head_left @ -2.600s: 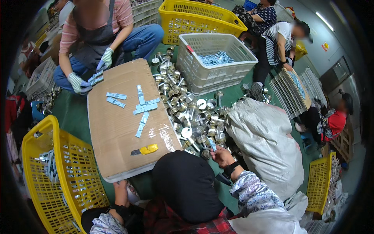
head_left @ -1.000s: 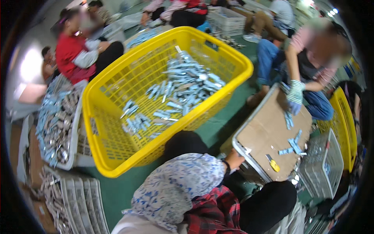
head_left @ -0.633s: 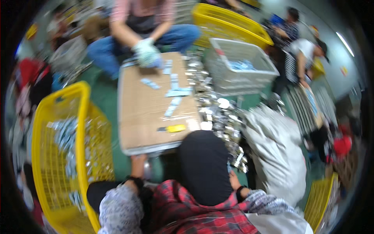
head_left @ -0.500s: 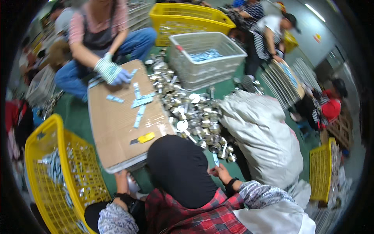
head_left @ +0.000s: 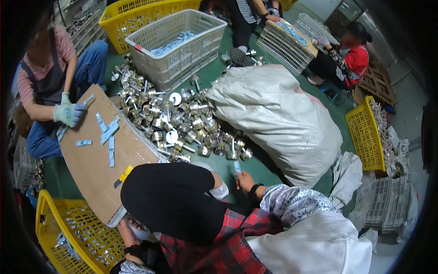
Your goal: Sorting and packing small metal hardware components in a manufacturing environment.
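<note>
My right hand [head_left: 245, 181] is closed on a small light-blue strip [head_left: 237, 167], which points up from the fingertips beside the pile of metal parts. My left hand [head_left: 126, 232] is low at the near corner of a cardboard-topped crate [head_left: 86, 169]; its fingers are mostly hidden there, next to a shoe. Several light-blue strips [head_left: 111, 130] lie on the cardboard, some crossing each other. A yellow-handled tool [head_left: 125, 173] rests at its edge, close to my knee. Beyond my knees spreads a heap of shiny round metal parts with stems [head_left: 182, 118].
Across the cardboard, a co-worker's gloved hand [head_left: 69, 114] touches a strip. A grey crate [head_left: 182, 64] holds more strips. A large white sack [head_left: 283, 123] stands right of the heap. Yellow baskets [head_left: 102, 237] flank me, and other people work at a crate [head_left: 285, 50] far right.
The view has swung right, so everything sits further left. My right hand keeps hold of the light-blue strip; my left stays by the crate's corner. The co-worker's gloved hand stays at the cardboard.
</note>
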Tool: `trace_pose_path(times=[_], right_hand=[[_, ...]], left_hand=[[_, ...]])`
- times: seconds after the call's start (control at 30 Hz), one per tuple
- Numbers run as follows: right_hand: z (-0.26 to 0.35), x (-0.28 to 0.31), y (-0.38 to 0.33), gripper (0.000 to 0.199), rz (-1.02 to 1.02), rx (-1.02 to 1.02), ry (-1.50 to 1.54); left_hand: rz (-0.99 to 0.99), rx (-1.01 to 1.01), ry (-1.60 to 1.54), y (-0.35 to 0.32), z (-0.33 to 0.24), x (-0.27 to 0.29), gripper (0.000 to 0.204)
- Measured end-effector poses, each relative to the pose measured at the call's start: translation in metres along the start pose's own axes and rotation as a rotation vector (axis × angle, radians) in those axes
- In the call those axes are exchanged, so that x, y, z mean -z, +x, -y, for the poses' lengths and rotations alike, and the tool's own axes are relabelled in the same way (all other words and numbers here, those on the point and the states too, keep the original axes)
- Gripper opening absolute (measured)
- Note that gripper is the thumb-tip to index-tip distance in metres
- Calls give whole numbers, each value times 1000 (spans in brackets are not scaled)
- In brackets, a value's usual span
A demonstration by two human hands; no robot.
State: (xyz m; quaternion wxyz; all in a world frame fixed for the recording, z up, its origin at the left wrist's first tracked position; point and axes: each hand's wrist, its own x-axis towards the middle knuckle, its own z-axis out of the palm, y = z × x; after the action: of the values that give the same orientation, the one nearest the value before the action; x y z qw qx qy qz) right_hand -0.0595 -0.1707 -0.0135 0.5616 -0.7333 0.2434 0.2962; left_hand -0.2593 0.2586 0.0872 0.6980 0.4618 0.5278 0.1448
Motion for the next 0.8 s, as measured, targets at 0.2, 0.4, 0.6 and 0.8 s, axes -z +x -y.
trace_pose_path(times=[0.2, 0.4, 0.6, 0.8], right_hand=[[-57, 54, 42, 26, -237, -110, -51], [-52, 96, 84, 23, -397, -72, -192], [-18, 125, 112, 23, -260, -2, 93], [-34, 151, 136, 22, -328, -21, 197]], left_hand=[[73, -10, 24, -5, -6, -12, 21], [-4, 42, 20, -7, -8, -14, 23], [-55, -8, 23, -12, -6, -19, 26], [52, 14, -28, -10, 0, -34, 23]])
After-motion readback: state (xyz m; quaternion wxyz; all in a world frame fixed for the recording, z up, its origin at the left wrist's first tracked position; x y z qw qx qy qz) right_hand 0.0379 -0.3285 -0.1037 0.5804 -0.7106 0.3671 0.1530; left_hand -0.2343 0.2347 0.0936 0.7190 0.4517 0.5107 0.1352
